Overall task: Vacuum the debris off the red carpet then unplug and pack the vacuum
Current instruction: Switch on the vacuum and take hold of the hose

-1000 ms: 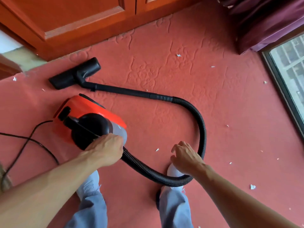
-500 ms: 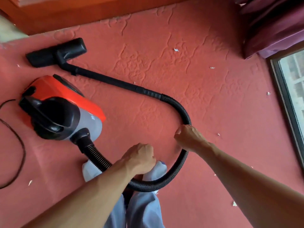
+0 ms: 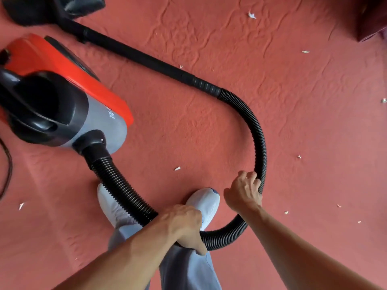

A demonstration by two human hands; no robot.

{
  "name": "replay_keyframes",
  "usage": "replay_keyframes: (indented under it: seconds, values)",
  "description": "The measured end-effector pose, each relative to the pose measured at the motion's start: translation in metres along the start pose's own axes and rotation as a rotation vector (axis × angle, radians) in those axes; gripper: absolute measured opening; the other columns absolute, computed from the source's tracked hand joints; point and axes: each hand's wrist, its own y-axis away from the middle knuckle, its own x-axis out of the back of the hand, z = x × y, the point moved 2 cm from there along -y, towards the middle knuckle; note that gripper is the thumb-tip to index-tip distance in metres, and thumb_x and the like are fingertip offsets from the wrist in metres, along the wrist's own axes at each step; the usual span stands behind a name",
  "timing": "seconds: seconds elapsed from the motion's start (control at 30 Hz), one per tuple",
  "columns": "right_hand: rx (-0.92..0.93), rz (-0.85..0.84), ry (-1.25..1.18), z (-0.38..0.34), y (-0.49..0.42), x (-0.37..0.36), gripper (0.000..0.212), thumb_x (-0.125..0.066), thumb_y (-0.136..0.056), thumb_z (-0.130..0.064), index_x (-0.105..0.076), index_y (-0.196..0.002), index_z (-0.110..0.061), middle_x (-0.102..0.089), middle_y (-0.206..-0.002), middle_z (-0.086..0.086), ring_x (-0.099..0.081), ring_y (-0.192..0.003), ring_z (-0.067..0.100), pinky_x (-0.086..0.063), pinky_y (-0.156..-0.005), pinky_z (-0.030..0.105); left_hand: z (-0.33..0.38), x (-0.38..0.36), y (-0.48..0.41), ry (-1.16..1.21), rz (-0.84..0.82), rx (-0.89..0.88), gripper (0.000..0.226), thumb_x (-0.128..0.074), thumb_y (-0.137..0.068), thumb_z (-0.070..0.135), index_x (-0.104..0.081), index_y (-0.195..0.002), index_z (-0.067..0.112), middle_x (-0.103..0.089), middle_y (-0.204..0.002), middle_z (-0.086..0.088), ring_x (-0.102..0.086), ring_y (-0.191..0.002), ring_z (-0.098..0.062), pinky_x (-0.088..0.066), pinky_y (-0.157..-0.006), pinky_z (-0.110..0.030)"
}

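Start of the vacuuming step, I reckon. Nothing looks picked up yet, going by the white scraps [image 3: 177, 168] dotted over the carpet [image 3: 314, 122] on every side of the vacuum [image 3: 62, 97]. The vacuum sits on the carpet ahead and to my left, orange top up. Its hose [image 3: 259, 139] comes out of the end nearest me, runs over my shoe [image 3: 109, 206], loops round and climbs back to the wand [image 3: 136, 55]. The wand lies flat beyond the vacuum, with the head [image 3: 79, 5] just past the vacuum's far end. My left hand [image 3: 182, 225] is closed round the hose at the bottom of the loop, on the stretch nearer the vacuum. My right hand [image 3: 243, 191] is further along, on the side of the loop away from the vacuum. Its fingers [image 3: 250, 177] are hooked over the ribbing, which looks like a grip, if a loose one. The cord [image 3: 9, 164] trails off on the vacuum's left, and I can't see whether it's plugged in. Next move as I see it is to work both hands along the hose toward the wand. Then lift the wand, get the head flat on the carpet and go for the scraps. I'd step clear of the hose first though, since it lies right across my foot.
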Motion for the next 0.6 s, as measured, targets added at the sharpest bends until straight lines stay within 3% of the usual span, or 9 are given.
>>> replay_keyframes:
  seconds: [0.07, 0.13, 0.23, 0.3, 0.37, 0.47, 0.6]
  values:
    - [-0.086, 0.138, 0.054, 0.012, -0.004, 0.008, 0.065, -0.059, -0.085, -0.024, -0.027, -0.140, -0.010, -0.029, -0.140, 0.012, -0.035, -0.126, 0.031, -0.042, -0.097, 0.050, 0.008, 0.015, 0.010, 0.146, -0.080, -0.042, 0.032, -0.073, -0.071, 0.042, -0.054, -0.063, 0.017, -0.053, -0.068, 0.003, -0.052, -0.064, -0.021, -0.043, -0.060, -0.031]
    - [-0.120, 0.261, 0.101, 0.026, -0.009, 0.023, 0.079, -0.059, -0.081, -0.022, -0.018, -0.147, -0.009, -0.027, -0.145, 0.013, -0.034, -0.127, 0.033, -0.041, -0.095, 0.052, 0.012, 0.031, 0.023, 0.232, -0.178, -0.077, 0.020, -0.072, -0.069, 0.039, -0.065, -0.067, 0.020, -0.053, -0.061, 0.005, -0.052, -0.058, -0.019, -0.045, -0.057, -0.031]
    - [-0.133, 0.330, -0.063, 0.047, -0.027, 0.054, 0.084, -0.057, -0.083, -0.010, -0.010, -0.152, -0.006, -0.031, -0.145, 0.021, -0.040, -0.125, 0.041, -0.044, -0.094, 0.052, 0.006, 0.051, 0.041, 0.300, -0.313, -0.101, 0.018, -0.077, -0.071, 0.043, -0.078, -0.085, 0.031, -0.065, -0.069, 0.010, -0.063, -0.066, -0.015, -0.059, -0.075, -0.037]
    - [-0.187, 0.272, -0.235, 0.058, -0.038, 0.074, 0.070, -0.058, -0.084, -0.009, -0.024, -0.146, -0.002, -0.049, -0.131, 0.025, -0.050, -0.118, 0.043, -0.046, -0.092, 0.049, 0.001, 0.053, 0.044, 0.360, -0.385, -0.069, 0.031, -0.079, -0.071, 0.039, -0.079, -0.097, 0.023, -0.070, -0.081, 0.006, -0.066, -0.076, -0.016, -0.058, -0.085, -0.039]
    - [-0.203, 0.230, -0.362, 0.065, -0.035, 0.093, 0.045, -0.062, -0.082, -0.014, -0.049, -0.124, -0.002, -0.063, -0.108, 0.021, -0.060, -0.102, 0.039, -0.051, -0.081, 0.043, 0.002, 0.050, 0.047, 0.516, -0.408, -0.004, 0.040, -0.077, -0.071, 0.034, -0.078, -0.103, 0.012, -0.072, -0.086, 0.000, -0.066, -0.080, -0.020, -0.055, -0.084, -0.037]
    - [-0.135, 0.191, -0.515, 0.068, -0.006, 0.115, 0.021, -0.065, -0.080, -0.017, -0.062, -0.098, -0.007, -0.064, -0.082, 0.012, -0.062, -0.076, 0.031, -0.047, -0.062, 0.032, 0.017, 0.052, 0.049, 0.805, -0.228, -0.028, 0.047, -0.070, -0.084, 0.037, -0.069, -0.122, 0.009, -0.072, -0.106, -0.005, -0.067, -0.094, -0.023, -0.055, -0.087, -0.037]
    - [-0.128, 0.251, -0.673, 0.069, 0.060, 0.136, 0.014, -0.069, -0.078, -0.017, -0.066, -0.084, -0.004, -0.060, -0.064, 0.006, -0.056, -0.059, 0.021, -0.040, -0.051, 0.029, 0.049, 0.077, 0.062, 1.300, 0.171, -0.078, 0.036, -0.062, -0.096, 0.034, -0.064, -0.117, 0.004, -0.071, -0.100, -0.016, -0.065, -0.081, -0.028, -0.054, -0.070, -0.036]
